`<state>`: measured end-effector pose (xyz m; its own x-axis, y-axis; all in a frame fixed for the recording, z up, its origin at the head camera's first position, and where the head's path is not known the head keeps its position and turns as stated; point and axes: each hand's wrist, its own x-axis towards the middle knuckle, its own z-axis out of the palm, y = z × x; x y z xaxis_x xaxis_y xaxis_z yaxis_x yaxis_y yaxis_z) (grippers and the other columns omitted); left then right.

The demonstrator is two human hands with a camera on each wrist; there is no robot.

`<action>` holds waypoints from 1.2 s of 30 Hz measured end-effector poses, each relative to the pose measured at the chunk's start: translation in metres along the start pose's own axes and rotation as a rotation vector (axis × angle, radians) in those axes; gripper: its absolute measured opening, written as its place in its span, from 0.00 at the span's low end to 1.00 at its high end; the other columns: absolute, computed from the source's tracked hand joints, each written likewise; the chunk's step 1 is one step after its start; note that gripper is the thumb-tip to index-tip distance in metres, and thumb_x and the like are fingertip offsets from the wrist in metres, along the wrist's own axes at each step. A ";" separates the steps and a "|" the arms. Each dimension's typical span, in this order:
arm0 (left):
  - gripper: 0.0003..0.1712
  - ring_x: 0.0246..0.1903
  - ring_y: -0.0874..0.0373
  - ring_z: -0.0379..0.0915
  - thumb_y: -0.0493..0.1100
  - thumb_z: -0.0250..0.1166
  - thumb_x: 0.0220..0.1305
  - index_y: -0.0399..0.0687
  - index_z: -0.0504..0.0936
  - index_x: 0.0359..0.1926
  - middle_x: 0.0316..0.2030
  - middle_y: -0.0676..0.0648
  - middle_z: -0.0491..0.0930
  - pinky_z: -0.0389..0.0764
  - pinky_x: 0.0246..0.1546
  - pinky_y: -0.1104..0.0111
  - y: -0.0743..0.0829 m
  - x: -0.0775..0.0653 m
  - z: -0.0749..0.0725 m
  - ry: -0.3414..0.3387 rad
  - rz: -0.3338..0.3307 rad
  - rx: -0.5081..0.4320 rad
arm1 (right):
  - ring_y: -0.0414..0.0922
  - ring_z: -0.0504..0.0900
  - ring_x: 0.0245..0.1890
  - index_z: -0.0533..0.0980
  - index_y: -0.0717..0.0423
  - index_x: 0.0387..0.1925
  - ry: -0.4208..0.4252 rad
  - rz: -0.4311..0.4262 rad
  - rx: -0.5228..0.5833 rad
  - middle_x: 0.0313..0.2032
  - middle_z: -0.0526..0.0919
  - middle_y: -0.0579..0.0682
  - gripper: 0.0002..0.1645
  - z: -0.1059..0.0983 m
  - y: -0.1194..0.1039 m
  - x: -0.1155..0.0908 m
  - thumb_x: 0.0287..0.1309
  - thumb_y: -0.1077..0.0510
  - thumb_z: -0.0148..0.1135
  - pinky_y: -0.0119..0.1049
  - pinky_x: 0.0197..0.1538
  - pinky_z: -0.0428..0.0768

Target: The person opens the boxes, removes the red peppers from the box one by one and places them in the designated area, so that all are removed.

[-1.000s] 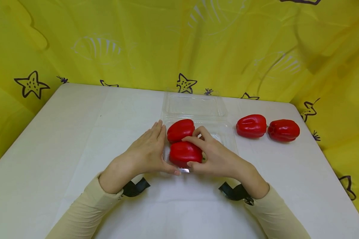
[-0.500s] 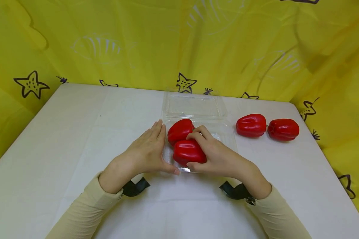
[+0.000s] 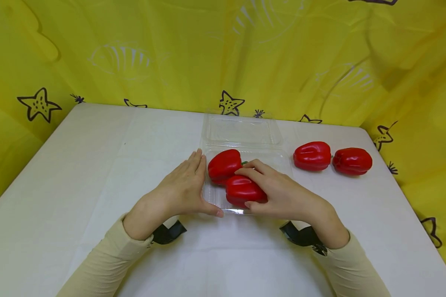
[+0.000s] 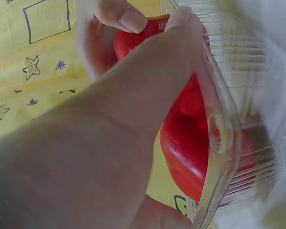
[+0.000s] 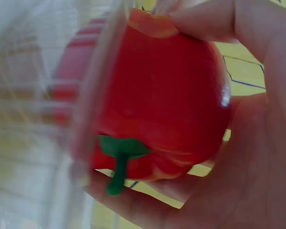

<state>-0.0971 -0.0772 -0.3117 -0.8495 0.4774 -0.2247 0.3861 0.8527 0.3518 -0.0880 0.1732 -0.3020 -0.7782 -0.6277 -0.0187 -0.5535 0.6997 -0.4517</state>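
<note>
A red bell pepper [image 3: 244,192] sits low in the front of the clear plastic container [image 3: 212,200], and my right hand [image 3: 278,189] grips it, thumb at the front and fingers over the back. Its green stem [image 5: 121,162] shows in the right wrist view. Behind it and to the left, another red bell pepper [image 3: 223,166] lies in the same container. My left hand [image 3: 182,185] rests along the container's left wall with straight fingers, its thumb across the front left corner. Through the left wrist view, the container's rim [image 4: 224,105] runs close beside this hand.
The container's lid [image 3: 241,131] lies folded back behind it. Two more red bell peppers, a nearer one [image 3: 312,156] and one farther right [image 3: 352,161], lie on the white table [image 3: 126,136]. A yellow curtain [image 3: 193,53] hangs along the table's back and sides.
My right hand has moved rightward with the front pepper, away from the container's left wall. The rear pepper has turned a little, and its stem now shows. My left hand has stayed in place.
</note>
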 end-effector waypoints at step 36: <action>0.80 0.79 0.41 0.33 0.77 0.72 0.40 0.31 0.43 0.76 0.78 0.35 0.38 0.48 0.77 0.51 0.001 0.000 0.000 -0.018 -0.010 0.005 | 0.39 0.73 0.54 0.66 0.42 0.60 0.016 0.067 -0.018 0.54 0.75 0.38 0.41 -0.028 0.006 -0.024 0.44 0.57 0.75 0.40 0.52 0.83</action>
<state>-0.0973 -0.0763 -0.3110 -0.8470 0.4722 -0.2442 0.3793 0.8587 0.3447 -0.0810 0.2020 -0.2789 -0.8182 -0.5739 -0.0339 -0.5052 0.7460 -0.4339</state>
